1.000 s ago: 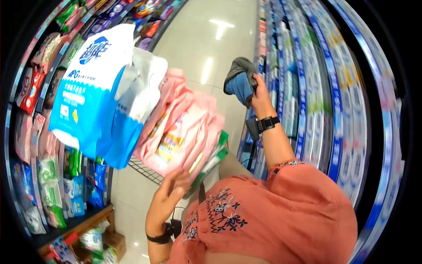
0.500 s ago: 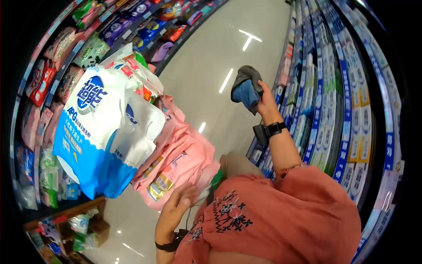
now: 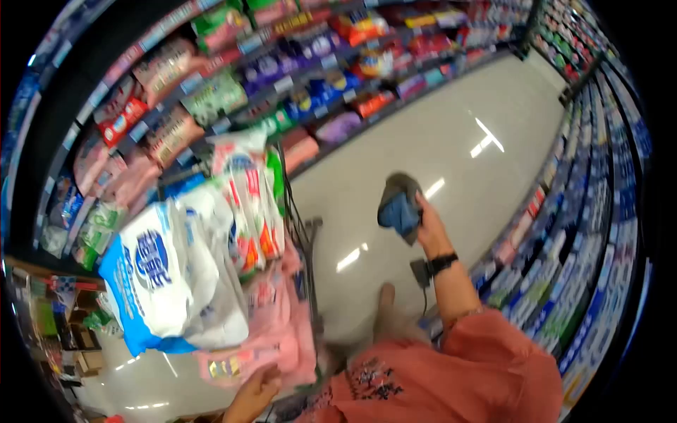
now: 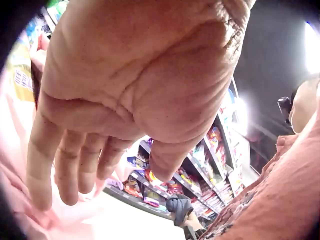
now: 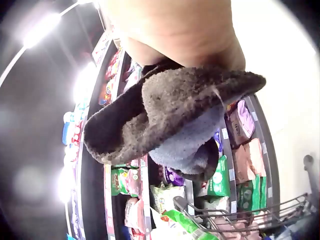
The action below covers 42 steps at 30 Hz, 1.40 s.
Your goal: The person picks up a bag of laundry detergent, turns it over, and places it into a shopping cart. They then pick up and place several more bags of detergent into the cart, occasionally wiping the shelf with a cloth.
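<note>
In the head view my right hand grips a bunched fluffy cloth, dark grey outside with a light blue part, out over the aisle floor. The right wrist view shows the grey pile and blue part of that cloth hanging below the hand. My left hand is at the near end of a loaded wire cart, beside the pink detergent bags. In the left wrist view the left hand has its palm to the camera and its fingers extended, with pink packaging behind them.
White-and-blue detergent bags are piled on the cart, with red-and-white packs behind them. The cart's wire side faces the aisle floor. Shelves of packaged goods curve along the left, and boxed goods line the right.
The head view has swung, so the left shelves now cross the top and the cart's side shows. The right hand still holds the cloth; the left hand appears lower in the frame.
</note>
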Motion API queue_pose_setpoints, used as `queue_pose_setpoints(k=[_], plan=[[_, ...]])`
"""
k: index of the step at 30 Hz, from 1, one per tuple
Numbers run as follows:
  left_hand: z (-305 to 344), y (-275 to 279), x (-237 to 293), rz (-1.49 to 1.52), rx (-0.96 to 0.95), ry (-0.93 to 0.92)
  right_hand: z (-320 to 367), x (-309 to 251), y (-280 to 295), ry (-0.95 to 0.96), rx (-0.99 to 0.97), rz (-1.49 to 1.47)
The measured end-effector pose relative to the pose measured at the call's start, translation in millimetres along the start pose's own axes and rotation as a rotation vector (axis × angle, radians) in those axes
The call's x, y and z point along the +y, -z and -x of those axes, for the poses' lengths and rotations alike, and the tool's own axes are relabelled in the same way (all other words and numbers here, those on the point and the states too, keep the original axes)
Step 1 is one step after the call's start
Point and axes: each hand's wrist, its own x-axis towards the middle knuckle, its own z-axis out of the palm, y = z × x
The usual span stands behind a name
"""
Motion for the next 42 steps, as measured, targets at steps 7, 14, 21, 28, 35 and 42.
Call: queue_pose_setpoints(k=[7,14,21,28,35,42], plan=[[-85.3,-81.8,76.8,0.105,0.034,-0.145,-46.2,-120.1,-16.6,0.091,-0.274,-0.114],[-125.1,-117.5,200.5,0.156,-0.001,-0.057,-81.9,-223.4,-44.3,0.139,-0.363,0.044],[-242.7,-118.7,221.7,0.181,0.073,-0.281,-178.2,-293.6,-135.8,0.282,-0.520,0.131],[-341.0,-57.0,345.1,0.231,0.129,-0.411,-236.6,-460.0,-324.7,0.754,-0.699,0.476],[-436.5,2.3,454.7,0.293,0.251,-0.569,-344.1,-615.4,-498.5,0.918,-0.613,0.823],[-473.4,87.1,590.4,0.084,0.602,-0.883,-509.8,-671.8,-603.5,1.058,-0.475,1.224]])
